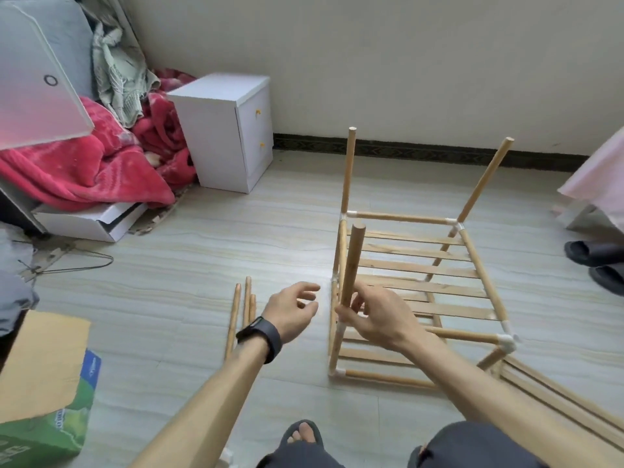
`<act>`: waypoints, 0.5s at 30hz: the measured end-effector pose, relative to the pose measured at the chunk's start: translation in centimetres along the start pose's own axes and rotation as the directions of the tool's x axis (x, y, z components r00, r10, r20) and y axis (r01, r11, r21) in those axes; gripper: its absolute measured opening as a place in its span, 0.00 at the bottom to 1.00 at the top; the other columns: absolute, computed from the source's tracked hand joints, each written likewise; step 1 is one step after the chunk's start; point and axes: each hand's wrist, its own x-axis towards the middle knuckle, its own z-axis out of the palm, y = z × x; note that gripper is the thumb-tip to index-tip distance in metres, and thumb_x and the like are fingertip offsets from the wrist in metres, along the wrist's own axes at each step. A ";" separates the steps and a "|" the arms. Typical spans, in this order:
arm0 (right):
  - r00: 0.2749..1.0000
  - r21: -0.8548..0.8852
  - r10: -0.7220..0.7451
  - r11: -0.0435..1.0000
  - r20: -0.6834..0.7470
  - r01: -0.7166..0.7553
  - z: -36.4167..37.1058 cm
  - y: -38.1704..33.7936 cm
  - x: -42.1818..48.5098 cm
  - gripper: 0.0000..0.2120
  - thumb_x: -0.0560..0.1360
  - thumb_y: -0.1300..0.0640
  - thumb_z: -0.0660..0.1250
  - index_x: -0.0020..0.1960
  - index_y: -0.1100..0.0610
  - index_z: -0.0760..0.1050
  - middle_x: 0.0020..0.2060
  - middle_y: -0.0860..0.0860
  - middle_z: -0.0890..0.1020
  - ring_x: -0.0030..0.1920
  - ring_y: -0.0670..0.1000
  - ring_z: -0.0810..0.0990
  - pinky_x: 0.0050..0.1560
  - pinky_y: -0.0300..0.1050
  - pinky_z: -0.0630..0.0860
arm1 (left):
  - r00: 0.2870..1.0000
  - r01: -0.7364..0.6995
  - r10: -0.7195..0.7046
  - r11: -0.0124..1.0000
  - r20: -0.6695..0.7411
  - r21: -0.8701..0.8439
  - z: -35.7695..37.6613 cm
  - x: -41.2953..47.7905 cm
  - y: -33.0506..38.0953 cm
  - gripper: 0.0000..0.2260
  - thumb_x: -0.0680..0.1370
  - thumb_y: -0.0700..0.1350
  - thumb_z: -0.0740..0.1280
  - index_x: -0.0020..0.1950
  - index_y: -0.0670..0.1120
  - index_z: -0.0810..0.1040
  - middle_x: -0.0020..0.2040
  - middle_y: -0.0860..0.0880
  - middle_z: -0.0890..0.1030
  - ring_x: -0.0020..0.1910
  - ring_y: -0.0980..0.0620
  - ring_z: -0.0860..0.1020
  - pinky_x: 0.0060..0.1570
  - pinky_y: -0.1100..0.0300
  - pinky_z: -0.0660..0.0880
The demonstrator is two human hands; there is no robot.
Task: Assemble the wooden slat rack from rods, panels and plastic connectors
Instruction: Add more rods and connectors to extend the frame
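Note:
A partly built wooden rack (418, 275) stands on the floor, with slat panels on two levels and white plastic connectors (506, 342) at its corners. Two upright rods (347, 170) rise from the far corners. My right hand (374, 319) grips the lower end of a third upright rod (353, 261) at the near left corner connector. My left hand (293, 310), with a dark watch on the wrist, hovers just left of that rod, fingers loosely curled and holding nothing. Three loose rods (241, 315) lie on the floor to the left.
A white two-drawer cabinet (229, 130) stands at the back left beside red blankets (91, 163). A cardboard box (40, 393) sits at the near left. Another slat panel (567, 403) lies at the near right. Dark slippers (597, 258) rest at the right edge.

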 end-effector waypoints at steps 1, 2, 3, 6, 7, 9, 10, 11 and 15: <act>1.000 -0.046 -0.009 0.999 -0.026 0.007 0.2 0.6 -0.4 0.17 0.75 0.33 0.63 0.55 0.44 0.75 0.44 0.40 0.81 0.47 0.45 0.78 0.50 0.48 0.77 | 0.998 -0.036 0.029 0.992 -0.058 -0.121 -1.4 -0.2 1.4 0.09 0.78 0.51 0.68 0.58 0.59 0.79 0.55 0.55 0.83 0.50 0.62 0.80 0.54 0.60 0.78; 0.999 -0.092 0.003 0.996 -0.040 -0.006 0.6 1.3 -0.7 0.21 0.74 0.30 0.61 0.57 0.44 0.75 0.47 0.40 0.80 0.50 0.46 0.77 0.52 0.47 0.76 | 0.994 -0.076 0.055 0.969 -0.093 -0.233 -2.6 -0.4 3.2 0.08 0.77 0.55 0.68 0.56 0.59 0.80 0.52 0.56 0.84 0.51 0.62 0.81 0.52 0.61 0.78; 0.999 -0.139 0.034 0.990 -0.031 -0.038 1.0 2.0 -1.0 0.25 0.74 0.29 0.58 0.59 0.46 0.75 0.50 0.42 0.79 0.52 0.48 0.76 0.53 0.47 0.75 | 0.991 -0.119 0.090 0.940 -0.104 -0.321 -3.5 -0.8 5.2 0.12 0.76 0.60 0.66 0.55 0.58 0.80 0.50 0.57 0.85 0.51 0.62 0.81 0.50 0.61 0.77; 0.985 -0.298 0.128 0.950 0.113 -0.089 2.3 3.6 -1.5 0.24 0.76 0.28 0.56 0.53 0.47 0.72 0.50 0.46 0.81 0.51 0.52 0.79 0.48 0.49 0.76 | 0.978 -0.208 0.200 0.864 -0.068 -0.459 -3.6 -1.5 10.6 0.22 0.77 0.64 0.57 0.57 0.51 0.81 0.51 0.56 0.85 0.51 0.58 0.82 0.54 0.56 0.76; 0.983 -0.349 0.122 0.935 0.136 -0.068 2.6 4.0 -1.6 0.22 0.77 0.29 0.55 0.49 0.47 0.69 0.48 0.47 0.82 0.49 0.53 0.81 0.44 0.49 0.75 | 0.971 -0.231 0.229 0.851 -0.061 -0.472 -3.1 -1.5 12.0 0.24 0.77 0.64 0.55 0.55 0.48 0.81 0.49 0.53 0.85 0.50 0.56 0.82 0.53 0.56 0.77; 0.986 -0.387 0.113 0.920 0.121 -0.058 3.3 4.4 -1.6 0.20 0.78 0.31 0.54 0.44 0.47 0.66 0.43 0.47 0.83 0.46 0.55 0.82 0.37 0.48 0.69 | 0.962 -0.267 0.261 0.827 -0.083 -0.496 -1.7 -1.6 14.0 0.25 0.78 0.62 0.54 0.43 0.43 0.80 0.38 0.48 0.81 0.40 0.50 0.80 0.45 0.59 0.76; 0.987 -0.391 0.119 0.918 0.109 -0.068 3.6 4.5 -1.5 0.20 0.77 0.32 0.54 0.43 0.48 0.66 0.42 0.47 0.83 0.44 0.55 0.82 0.36 0.48 0.68 | 0.962 -0.269 0.248 0.809 -0.113 -0.523 -1.0 -1.6 14.6 0.24 0.78 0.61 0.55 0.35 0.44 0.75 0.32 0.47 0.76 0.34 0.48 0.75 0.39 0.58 0.73; 0.986 -0.402 0.126 0.913 0.108 -0.073 3.9 4.6 -1.3 0.19 0.77 0.33 0.55 0.42 0.48 0.67 0.42 0.48 0.83 0.44 0.56 0.82 0.36 0.48 0.67 | 0.963 -0.268 0.223 0.779 -0.148 -0.567 -0.2 -1.6 14.9 0.23 0.78 0.59 0.56 0.31 0.45 0.69 0.28 0.48 0.69 0.29 0.49 0.68 0.33 0.58 0.68; 0.982 -0.450 0.156 0.888 0.109 -0.091 4.8 4.8 -0.7 0.16 0.76 0.41 0.57 0.44 0.50 0.78 0.42 0.51 0.85 0.44 0.58 0.82 0.36 0.47 0.68 | 0.945 -0.320 0.186 0.702 -0.270 -0.636 1.3 -0.8 15.1 0.19 0.70 0.59 0.59 0.24 0.50 0.62 0.23 0.53 0.60 0.23 0.54 0.58 0.25 0.64 0.58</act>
